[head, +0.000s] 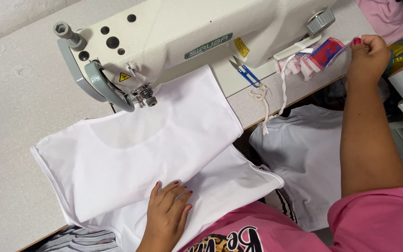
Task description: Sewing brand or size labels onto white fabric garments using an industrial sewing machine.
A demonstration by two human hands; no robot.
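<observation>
A bunch of small red, white and blue garment labels [320,55] lies near the counter's [15,93] right edge. On the sewing machine [173,32] sit a green rectangular nameplate [208,45], a yellow rectangular warning sticker [241,47] and a small yellow triangular one [125,77].

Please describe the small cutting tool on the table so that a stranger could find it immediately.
Start at the cream sewing machine. Just below its right end, the thread snips lie on the pale table, left of the stack of red, white and blue labels that the right hand reaches. Only they have blue handles and bare metal blades.
</observation>
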